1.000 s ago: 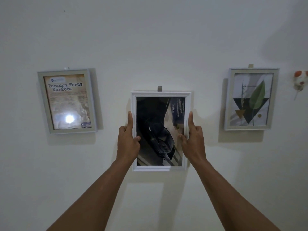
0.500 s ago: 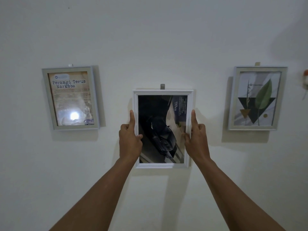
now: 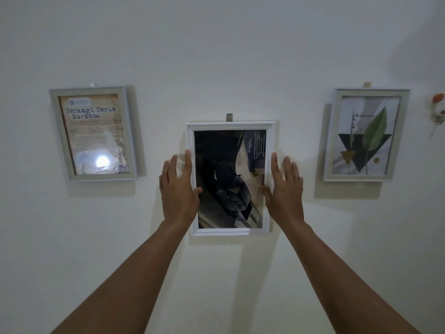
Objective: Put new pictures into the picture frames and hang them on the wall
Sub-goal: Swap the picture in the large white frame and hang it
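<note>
Your white car-picture frame (image 3: 230,178) hangs from its hook (image 3: 229,117) between the poster frame (image 3: 94,133) at nine o'clock and the leaf-print frame (image 3: 366,135) at three, with your left hand (image 3: 179,186) and right hand (image 3: 284,189) flanking it, fingers (image 3: 187,162) straight and gripping nothing, so the hanging looks finished.

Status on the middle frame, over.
Left hand open, right hand open, flanking white rectangular picture frame. Frame upright under small grey wall hook. Nothing blocking.

glossy glazed white frame (image 3: 230,126), matt wall (image 3: 216,44)
</note>
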A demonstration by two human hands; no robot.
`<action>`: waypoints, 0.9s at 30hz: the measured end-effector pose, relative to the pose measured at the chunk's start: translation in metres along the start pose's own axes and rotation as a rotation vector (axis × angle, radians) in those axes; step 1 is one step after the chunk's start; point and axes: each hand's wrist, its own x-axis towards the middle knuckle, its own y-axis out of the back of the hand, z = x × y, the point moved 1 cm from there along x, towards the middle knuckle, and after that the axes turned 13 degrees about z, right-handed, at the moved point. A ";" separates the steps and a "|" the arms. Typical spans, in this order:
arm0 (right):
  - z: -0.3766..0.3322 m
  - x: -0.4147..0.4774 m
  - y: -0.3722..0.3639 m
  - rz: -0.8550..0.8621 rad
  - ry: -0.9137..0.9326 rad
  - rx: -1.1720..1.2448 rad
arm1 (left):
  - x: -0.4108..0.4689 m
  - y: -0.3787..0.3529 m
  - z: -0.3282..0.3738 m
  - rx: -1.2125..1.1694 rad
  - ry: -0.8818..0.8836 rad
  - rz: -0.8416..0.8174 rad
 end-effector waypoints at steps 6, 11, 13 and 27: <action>0.004 -0.001 -0.001 -0.080 0.020 0.027 | 0.001 -0.005 -0.011 -0.037 -0.015 -0.055; 0.006 -0.003 -0.003 -0.076 0.025 0.020 | -0.002 -0.006 -0.014 -0.050 -0.028 -0.070; 0.006 -0.005 -0.004 -0.078 0.026 0.023 | -0.003 -0.007 -0.015 -0.061 -0.026 -0.070; 0.004 -0.002 -0.002 -0.081 0.006 0.058 | -0.002 -0.006 -0.015 -0.098 -0.012 -0.071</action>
